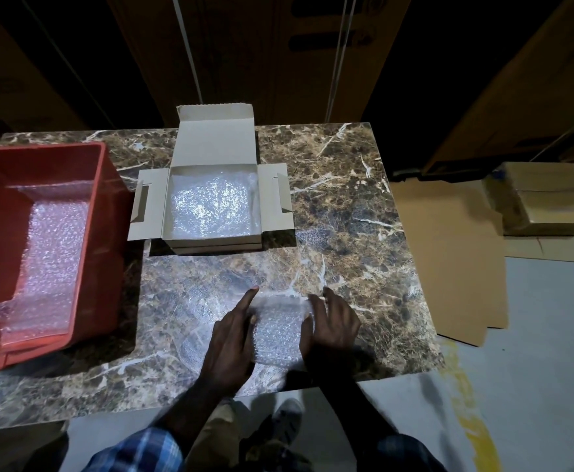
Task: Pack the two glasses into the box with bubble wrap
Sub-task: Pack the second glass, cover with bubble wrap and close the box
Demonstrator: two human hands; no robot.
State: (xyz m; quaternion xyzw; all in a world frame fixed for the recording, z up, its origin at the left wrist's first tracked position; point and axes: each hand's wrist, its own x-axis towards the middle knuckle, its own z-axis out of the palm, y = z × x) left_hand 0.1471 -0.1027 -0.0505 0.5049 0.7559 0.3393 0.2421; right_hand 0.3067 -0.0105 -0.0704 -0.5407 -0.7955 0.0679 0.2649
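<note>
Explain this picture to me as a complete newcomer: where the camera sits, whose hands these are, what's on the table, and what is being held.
One picture, from a camera worn on a person's head, looking down at their bare hands; no robot. The left hand and right hand hold a bubble-wrapped bundle lying on a clear bubble wrap sheet on the brown marble-patterned table. What is inside cannot be seen. Beyond stands an open grey cardboard box lined with bubble wrap. At left, a red plastic bin holds more wrap.
</note>
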